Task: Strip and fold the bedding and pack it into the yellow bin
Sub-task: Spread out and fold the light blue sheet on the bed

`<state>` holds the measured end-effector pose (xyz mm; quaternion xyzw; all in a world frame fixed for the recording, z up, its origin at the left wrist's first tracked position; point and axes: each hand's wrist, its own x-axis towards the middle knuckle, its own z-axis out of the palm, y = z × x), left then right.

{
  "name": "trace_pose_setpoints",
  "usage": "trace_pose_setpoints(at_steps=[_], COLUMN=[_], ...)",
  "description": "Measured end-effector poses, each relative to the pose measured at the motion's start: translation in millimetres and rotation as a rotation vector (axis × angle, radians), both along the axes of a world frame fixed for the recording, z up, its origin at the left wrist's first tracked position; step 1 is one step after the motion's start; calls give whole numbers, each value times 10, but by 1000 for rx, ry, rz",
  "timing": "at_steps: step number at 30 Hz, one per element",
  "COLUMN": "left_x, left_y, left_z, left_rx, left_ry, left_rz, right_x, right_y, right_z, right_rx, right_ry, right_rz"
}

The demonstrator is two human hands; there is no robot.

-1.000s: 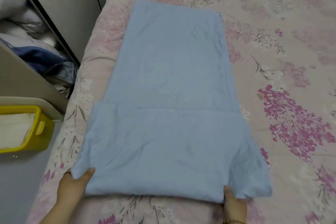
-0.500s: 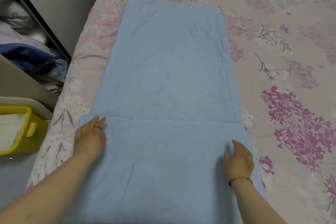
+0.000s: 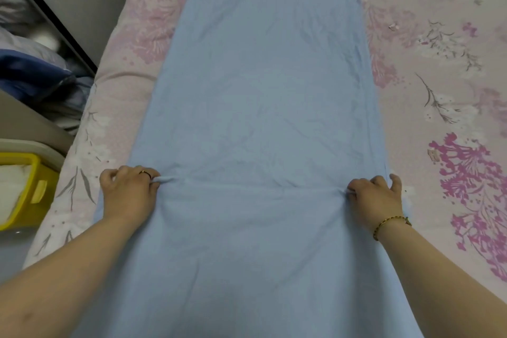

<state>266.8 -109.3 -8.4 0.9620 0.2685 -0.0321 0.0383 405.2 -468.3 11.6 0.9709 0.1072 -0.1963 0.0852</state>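
The long light-blue cotton sheet (image 3: 260,90) lies flat along the left side of the pink floral-covered bed (image 3: 439,63), running from the near edge toward the far end. Its near portion is doubled over, leaving a cross edge about halfway up the view.

A second ago the hands are at the near edge of that flap. Half a second ago they lie flat and spread on top of it. Now both have closed on the cross edge itself. This suggests the smoothing is over and the next fold away from the body is starting, so the sheet is only part folded and not ready to pack.

The left hand (image 3: 127,192), wearing a ring, pinches a small bunch of cloth at the edge's left end, knuckles up. The right hand (image 3: 374,195), with a beaded bracelet at the wrist, pinches the right end, its thumb lifted apart from the fingers. Whether they hold one layer or the whole stack is hard to tell. Both forearms reach forward over the flap.

The yellow plastic bin (image 3: 30,189) sits off the bed's left edge, holding something white.
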Motion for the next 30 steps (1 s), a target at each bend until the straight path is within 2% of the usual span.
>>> trace_pose_setpoints(at_steps=[6,11,14,17,20,21,23,24,25,28,29,30], left_x=[245,228,-84,-566,-1069,-1262,-1635,-1821,-1976,-2354,-2400,-2433], left_y=[-33,-64,-213,-430,-655,-738,-887,-959,-1015,-1180,-1229,-1290], left_z=[15,-85,-212,-345,-396,-400,-395,-407,-417,-496,-466,-348], left_rx=[13,-65,-110,-183,-249,-275,-297,-294,-274,-228,-244,-345], left_ry=[-131,28,111,70,89,109,36,-28,-90,-216,-259,-292], left_rz=[11,98,95,86,0,-41,-114,-127,-115,7,124,333], right_x=[73,-97,-494,-1039,-1597,-1750,-1987,-2130,-2238,-2530,-2618,-2728], right_y=[-9,-5,3,-37,-91,-124,-177,-216,-236,-259,-282,-282], right_z=[-32,-132,-262,-454,-601,-614,-627,-624,-615,-625,-646,-534], right_rx=[-10,36,70,49,169,175,137,144,161,289,422,586], right_ry=[-116,-4,34,84,-72,-49,-5,-56,-148,-205,-253,-311], right_rz=[-74,-210,-263,-333,-302,-265,-232,-199,-161,-220,-302,-448])
